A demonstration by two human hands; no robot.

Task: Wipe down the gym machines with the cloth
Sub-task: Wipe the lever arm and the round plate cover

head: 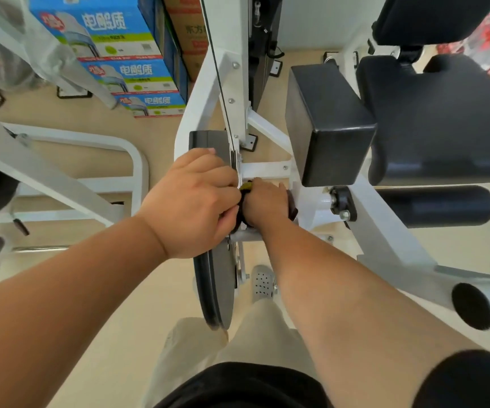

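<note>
Centre: the cam disc (pixel 223 290) stands on edge within the machine frame (pixel 205 92). The left hand (pixel 190 201) grips the disc's upper rim. The right hand (pixel 267 201), just to its right, holds the cloth (pixel 293 209) against the frame. Right of the disc lie the block pad (pixel 326 128), then the seat (pixel 443 119), with the roller pad (pixel 437 206) before the seat. Stacked cartons (pixel 114 39) stand behind at left.

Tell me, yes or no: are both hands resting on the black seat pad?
No: the left hand and right hand meet beside the grey disc, apart from the black seat pad.
</note>
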